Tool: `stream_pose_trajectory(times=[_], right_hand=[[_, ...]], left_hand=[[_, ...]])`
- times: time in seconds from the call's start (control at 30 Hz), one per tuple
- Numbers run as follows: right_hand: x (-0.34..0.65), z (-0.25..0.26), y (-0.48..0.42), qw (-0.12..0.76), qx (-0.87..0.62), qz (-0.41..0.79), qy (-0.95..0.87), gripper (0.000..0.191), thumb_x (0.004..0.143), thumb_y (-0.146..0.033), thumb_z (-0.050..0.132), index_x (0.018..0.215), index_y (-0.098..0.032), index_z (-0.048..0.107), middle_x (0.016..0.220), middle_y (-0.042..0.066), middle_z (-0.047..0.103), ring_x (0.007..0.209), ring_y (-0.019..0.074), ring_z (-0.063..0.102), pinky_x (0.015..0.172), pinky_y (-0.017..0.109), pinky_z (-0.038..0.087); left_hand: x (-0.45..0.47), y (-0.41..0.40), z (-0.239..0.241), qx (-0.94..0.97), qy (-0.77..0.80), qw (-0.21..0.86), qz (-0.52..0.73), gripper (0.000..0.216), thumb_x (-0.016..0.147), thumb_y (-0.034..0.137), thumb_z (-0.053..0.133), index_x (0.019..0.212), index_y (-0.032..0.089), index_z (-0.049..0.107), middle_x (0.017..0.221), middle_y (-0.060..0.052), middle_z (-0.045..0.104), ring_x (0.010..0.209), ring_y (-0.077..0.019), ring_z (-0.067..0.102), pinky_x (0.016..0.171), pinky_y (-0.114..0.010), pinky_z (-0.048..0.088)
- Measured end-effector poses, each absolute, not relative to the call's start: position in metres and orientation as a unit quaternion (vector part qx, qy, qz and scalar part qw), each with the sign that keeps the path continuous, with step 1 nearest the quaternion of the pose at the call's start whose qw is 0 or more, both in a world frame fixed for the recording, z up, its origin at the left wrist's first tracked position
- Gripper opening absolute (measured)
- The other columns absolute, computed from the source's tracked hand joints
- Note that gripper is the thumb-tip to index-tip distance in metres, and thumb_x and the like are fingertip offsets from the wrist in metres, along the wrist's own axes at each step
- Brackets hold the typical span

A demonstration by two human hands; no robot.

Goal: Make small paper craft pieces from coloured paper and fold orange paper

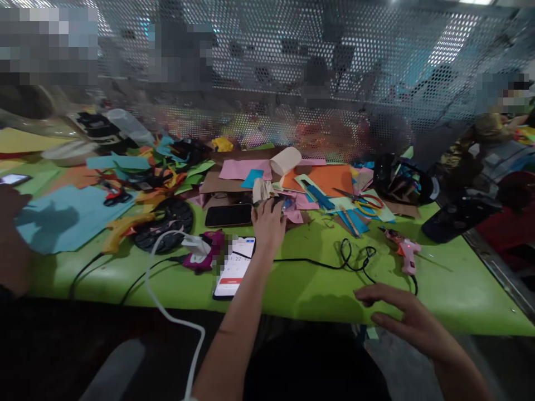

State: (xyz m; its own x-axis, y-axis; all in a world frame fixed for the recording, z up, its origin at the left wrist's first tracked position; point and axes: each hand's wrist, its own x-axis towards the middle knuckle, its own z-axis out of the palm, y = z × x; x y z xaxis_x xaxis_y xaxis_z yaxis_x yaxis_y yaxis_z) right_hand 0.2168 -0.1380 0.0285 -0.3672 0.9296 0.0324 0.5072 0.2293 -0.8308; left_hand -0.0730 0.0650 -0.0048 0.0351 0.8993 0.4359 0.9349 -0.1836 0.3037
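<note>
My left hand (270, 223) reaches across the green table with its fingers stretched forward and nothing visibly gripped. Its fingertips are at a crumpled cream-coloured piece (262, 190); whether they touch it I cannot tell. Beside that hand lies a dark phone (228, 215). A lit phone (239, 273) lies partly behind my forearm. My right hand (401, 312) hovers over the table's front edge, thumb and fingers apart, holding nothing. Beyond it rests a pink glue gun (407, 253) with a black cord.
Scissors (361, 200) lie among coloured paper scraps, with an orange sheet (334, 179) behind. A white roll (286, 161) and black bottle (460, 216) are farther out. Left are a yellow glue gun (125, 228), a white cable (156, 303) and another person's arm (14, 245). Perforated metal (267, 72) backs the table.
</note>
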Motion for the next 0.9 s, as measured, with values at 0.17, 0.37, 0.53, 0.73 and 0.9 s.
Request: stream_pose_trajectory(times=[0.17,0.37,0.53,0.73,0.9], right_hand=[[0.198,0.043,-0.077,0.256,-0.489,0.245,-0.798,0.032,0.094,-0.031,0.058,0.125,-0.027,0.064,0.131,0.011,0.066,0.118,0.0268,0.064,0.101,0.045,0.051],[0.146,0.020,0.020,0.182,-0.441,0.159,-0.864,0.060,0.088,-0.019,0.059,0.145,-0.021,0.045,0.153,0.015,0.043,0.139,0.0287,0.045,0.111,0.049,0.042],[0.126,-0.001,0.063,0.144,-0.426,0.144,-0.882,0.051,0.082,-0.008,0.060,0.132,-0.018,0.059,0.136,0.014,0.060,0.131,0.0260,0.052,0.111,0.045,0.041],[0.140,0.010,0.067,0.236,-0.486,0.133,-0.831,0.043,0.087,-0.013,0.053,0.129,-0.017,0.061,0.139,0.016,0.058,0.126,0.0292,0.055,0.105,0.047,0.044],[0.127,0.017,0.065,0.365,-0.472,0.333,-0.730,0.036,0.086,-0.042,0.063,0.114,-0.019,0.068,0.107,0.008,0.073,0.094,0.0223,0.068,0.085,0.036,0.053]], left_hand=[[-0.070,0.033,-0.003,-0.661,-0.707,0.031,-0.252,0.027,0.089,0.035,0.060,0.111,0.020,0.065,0.112,-0.014,0.067,0.112,-0.0355,0.055,0.093,-0.049,0.044],[-0.063,0.027,-0.012,-0.657,-0.729,0.000,-0.192,0.041,0.089,0.036,0.059,0.124,0.015,0.057,0.115,-0.020,0.066,0.113,-0.0381,0.057,0.090,-0.049,0.044],[-0.063,0.031,-0.021,-0.656,-0.726,-0.009,-0.203,0.048,0.086,0.023,0.060,0.133,0.015,0.052,0.116,-0.020,0.066,0.112,-0.0368,0.060,0.091,-0.050,0.046],[-0.064,0.033,-0.025,-0.630,-0.684,-0.085,-0.358,0.064,0.081,0.021,0.069,0.140,0.015,0.046,0.123,-0.018,0.063,0.120,-0.0339,0.056,0.100,-0.047,0.045],[-0.050,0.024,-0.018,-0.624,-0.611,-0.155,-0.462,0.060,0.080,0.020,0.070,0.137,0.024,0.051,0.120,-0.012,0.061,0.114,-0.0281,0.060,0.098,-0.041,0.048]])
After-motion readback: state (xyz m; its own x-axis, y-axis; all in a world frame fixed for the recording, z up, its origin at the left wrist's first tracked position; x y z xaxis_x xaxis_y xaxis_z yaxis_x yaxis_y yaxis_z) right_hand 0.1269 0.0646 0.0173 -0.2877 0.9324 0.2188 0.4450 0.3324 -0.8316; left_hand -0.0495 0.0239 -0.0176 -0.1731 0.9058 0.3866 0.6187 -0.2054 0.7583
